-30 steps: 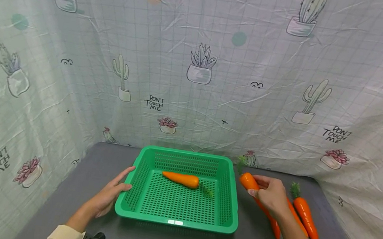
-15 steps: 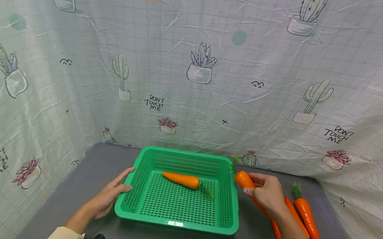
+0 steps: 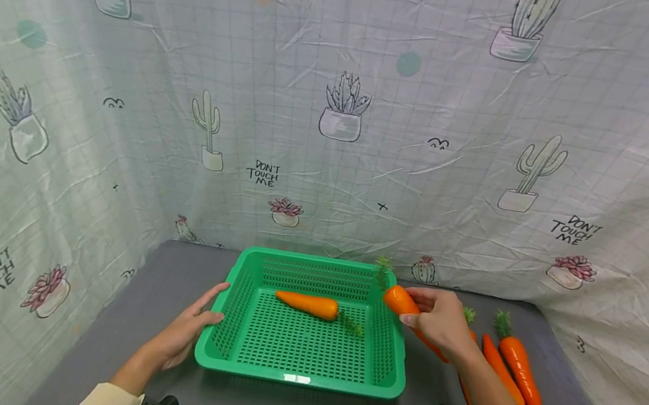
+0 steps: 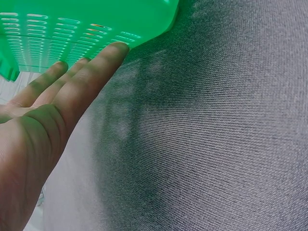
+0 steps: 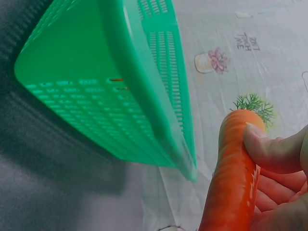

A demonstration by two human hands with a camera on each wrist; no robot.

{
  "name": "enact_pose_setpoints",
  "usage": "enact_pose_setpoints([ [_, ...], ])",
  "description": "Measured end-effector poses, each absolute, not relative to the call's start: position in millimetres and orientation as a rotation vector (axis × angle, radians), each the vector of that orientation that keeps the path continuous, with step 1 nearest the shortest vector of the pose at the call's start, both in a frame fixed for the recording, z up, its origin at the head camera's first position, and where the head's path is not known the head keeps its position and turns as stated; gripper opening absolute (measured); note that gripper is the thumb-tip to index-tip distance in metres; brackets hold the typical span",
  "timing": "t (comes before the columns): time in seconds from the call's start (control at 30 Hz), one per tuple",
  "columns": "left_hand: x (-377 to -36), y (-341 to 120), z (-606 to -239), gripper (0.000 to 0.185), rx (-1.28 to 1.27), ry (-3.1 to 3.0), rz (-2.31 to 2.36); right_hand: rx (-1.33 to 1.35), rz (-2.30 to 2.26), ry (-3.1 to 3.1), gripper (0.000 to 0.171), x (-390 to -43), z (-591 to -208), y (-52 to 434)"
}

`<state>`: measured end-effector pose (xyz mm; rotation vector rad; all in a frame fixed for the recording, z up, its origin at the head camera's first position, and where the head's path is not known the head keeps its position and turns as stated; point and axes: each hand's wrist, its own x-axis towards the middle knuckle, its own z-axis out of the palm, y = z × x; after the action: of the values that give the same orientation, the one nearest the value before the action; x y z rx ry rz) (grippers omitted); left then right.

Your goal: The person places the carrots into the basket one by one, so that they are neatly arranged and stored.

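From the head camera, your right hand grips a carrot above the right rim of the green basket, which sits mid-table. The carrot's leafy end points to the far left, its tip back toward your wrist. Only your right wrist camera shows the thumb pressed on the carrot's side. Only your left wrist camera shows your left hand flat, fingers straight, touching the basket's left wall. Another carrot lies crosswise in the basket; two carrots rest near the table's right edge.
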<state>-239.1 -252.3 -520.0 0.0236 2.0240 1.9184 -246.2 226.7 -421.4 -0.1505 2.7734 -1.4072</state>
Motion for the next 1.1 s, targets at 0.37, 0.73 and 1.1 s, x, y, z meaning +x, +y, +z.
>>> enact_pose_setpoints([
  [0.37, -240, -251, -520, 0.074, 0.024, 2.034, 1.909, -0.196, -1.411, 2.761, 0.051, -249, -418, 212],
  [0.73, -239, -248, -521, 0.074, 0.021, 2.024, 1.918, -0.219, -1.379, 2.740, 0.050, -253, -416, 203],
  [1.1, -241, -253, -523, 0.073, 0.024, 2.079, 1.882, -0.257, -1.388, 2.716, 0.047, -258, -419, 188],
])
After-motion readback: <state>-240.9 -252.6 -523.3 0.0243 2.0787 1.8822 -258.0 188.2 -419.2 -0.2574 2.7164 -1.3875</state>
